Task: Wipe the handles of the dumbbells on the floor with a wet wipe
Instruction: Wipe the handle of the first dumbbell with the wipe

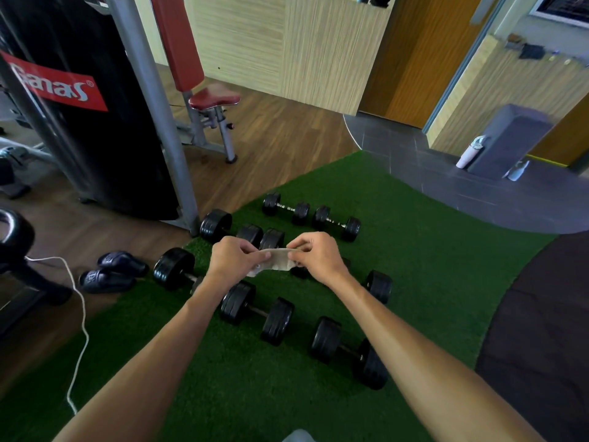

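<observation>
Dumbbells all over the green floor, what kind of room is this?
Most likely a gym. Black dumbbells lie in rows on green turf, a weight machine with a red padded seat stands behind them, and a black punching bag hangs to the left.

From my feed I can read only one text: white letters "anas" with a small registered mark on a red label (60, 86) across the black machine shroud (95, 148). Its first letter is partly hidden.
</observation>
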### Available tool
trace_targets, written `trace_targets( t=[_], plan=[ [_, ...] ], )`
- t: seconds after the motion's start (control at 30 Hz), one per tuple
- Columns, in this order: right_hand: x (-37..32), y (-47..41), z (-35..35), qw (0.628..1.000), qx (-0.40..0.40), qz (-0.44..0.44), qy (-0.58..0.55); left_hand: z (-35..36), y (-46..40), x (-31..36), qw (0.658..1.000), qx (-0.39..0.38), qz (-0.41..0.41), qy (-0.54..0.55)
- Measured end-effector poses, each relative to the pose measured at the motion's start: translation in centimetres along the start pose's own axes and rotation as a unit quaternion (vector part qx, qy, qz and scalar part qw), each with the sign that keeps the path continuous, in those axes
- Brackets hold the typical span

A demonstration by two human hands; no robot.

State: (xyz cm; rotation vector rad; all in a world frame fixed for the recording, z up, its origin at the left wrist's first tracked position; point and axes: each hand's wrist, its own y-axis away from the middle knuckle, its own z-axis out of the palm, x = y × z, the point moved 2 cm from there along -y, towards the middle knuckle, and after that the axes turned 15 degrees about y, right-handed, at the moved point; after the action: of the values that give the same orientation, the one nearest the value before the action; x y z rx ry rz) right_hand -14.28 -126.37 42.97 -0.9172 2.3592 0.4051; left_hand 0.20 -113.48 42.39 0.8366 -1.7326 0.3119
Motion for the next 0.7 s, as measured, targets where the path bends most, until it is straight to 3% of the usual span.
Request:
trace_targets(
  t=[0.17, 0.27, 0.5, 0.6, 0.7],
  plan=[
    [-0.6, 1.1, 1.6, 0.999, 0.044, -0.026, 0.005, 1.0, 0.9, 0.2, 1.0, 0.016, 0.006, 0.013],
    [-1.2, 1.4, 2.0, 0.999, 0.032, -0.043, -0.006, 1.2, 0.6, 0.0, 0.999, -0.045, -0.005, -0.003],
    [-1.0, 1.7, 2.1, 0.998, 0.023, -0.064, -0.018, 0.8, 0.7, 0.0, 0.963, -0.18, -0.079, 0.183],
    [-1.1, 1.8, 2.0, 0.996, -0.031, -0.053, -0.065, 0.1, 0.8, -0.1, 0.969, -0.137, -0.059, 0.197],
    [-1.5, 2.2, 1.8, 0.975, -0.119, -0.003, -0.19, -0.3, 0.4, -0.9, 0.987, -0.053, -0.045, 0.145]
  ],
)
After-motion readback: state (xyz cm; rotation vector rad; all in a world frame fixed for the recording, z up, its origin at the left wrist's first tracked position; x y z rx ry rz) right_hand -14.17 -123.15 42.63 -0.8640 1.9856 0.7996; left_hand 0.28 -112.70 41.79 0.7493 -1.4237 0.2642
